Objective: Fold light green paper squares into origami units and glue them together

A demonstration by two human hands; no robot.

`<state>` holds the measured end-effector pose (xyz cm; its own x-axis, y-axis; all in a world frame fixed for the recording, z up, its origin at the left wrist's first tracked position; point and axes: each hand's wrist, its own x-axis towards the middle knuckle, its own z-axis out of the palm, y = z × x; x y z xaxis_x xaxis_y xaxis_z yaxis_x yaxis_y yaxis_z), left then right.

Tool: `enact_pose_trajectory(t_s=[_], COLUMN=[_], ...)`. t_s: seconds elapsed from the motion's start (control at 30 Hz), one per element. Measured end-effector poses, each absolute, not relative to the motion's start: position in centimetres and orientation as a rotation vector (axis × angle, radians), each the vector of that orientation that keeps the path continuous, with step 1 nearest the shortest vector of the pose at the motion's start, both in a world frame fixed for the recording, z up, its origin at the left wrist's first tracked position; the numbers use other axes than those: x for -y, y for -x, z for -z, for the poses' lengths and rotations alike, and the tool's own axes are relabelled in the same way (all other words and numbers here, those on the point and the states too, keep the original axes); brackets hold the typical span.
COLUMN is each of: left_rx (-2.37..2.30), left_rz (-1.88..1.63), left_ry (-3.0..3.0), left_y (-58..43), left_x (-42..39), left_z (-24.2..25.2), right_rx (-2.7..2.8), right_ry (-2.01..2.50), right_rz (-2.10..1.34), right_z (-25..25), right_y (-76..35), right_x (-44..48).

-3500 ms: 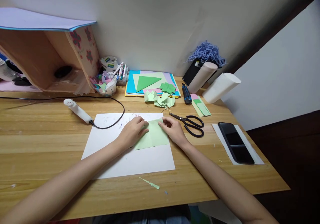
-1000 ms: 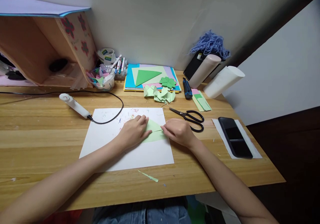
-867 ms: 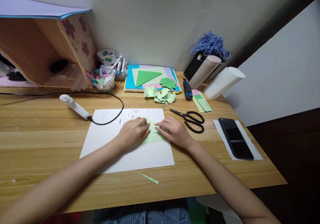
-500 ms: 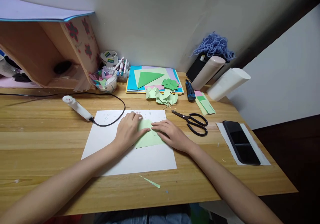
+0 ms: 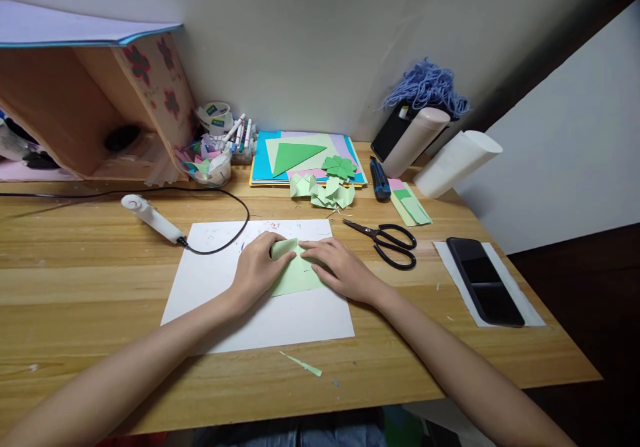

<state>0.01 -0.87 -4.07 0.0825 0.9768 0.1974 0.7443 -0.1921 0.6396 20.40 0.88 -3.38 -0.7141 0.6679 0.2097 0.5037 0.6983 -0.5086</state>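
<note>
A light green sheet of paper (image 5: pixel 299 278) lies on a larger white sheet (image 5: pixel 223 336) in front of me, with a short dark mark near its middle. My left hand (image 5: pixel 257 265) pinches its left part, thumb on top and fingers curled behind the edge. The upper left of the green paper is bent up a little there. My right hand (image 5: pixel 343 268) lies on the right side of the green paper with fingers stretched out, pressing it down; its fingertips are close to my left thumb. Black-handled scissors (image 5: pixel 383 240) lie to the right of the white sheet.
A white glue gun (image 5: pixel 153 219) with a black cord rests at left. Folded green paper pieces (image 5: pixel 323 192) and a stack of coloured paper (image 5: pixel 260 167) are behind. A blue cutter (image 5: pixel 380 182), paper roll (image 5: pixel 457 164) and phone (image 5: pixel 484 280) stand or lie at right. A paper scrap (image 5: pixel 303 365) lies in front.
My left hand has curled its fingers and raised the upper left edge of the green paper. My right hand has stayed nearly in place. The view has shifted slightly.
</note>
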Motion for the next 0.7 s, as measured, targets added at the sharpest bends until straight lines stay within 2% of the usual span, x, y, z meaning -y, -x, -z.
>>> enact_pose_trajectory(t_s=[0.27,0.7], left_rx=[-1.703,-1.457], left_rz=[-0.925,-0.534], left_ry=[-1.986,-2.795], left_y=[0.41,0.03], left_x=[0.26,0.88], left_z=[4.18,4.14], right_rx=[2.549,2.555], right_ry=[0.932,0.971], right_rz=[-0.575,-0.482], right_z=[3.44,3.67], right_y=[-20.06,-19.68], right_x=[-0.73,-0.61])
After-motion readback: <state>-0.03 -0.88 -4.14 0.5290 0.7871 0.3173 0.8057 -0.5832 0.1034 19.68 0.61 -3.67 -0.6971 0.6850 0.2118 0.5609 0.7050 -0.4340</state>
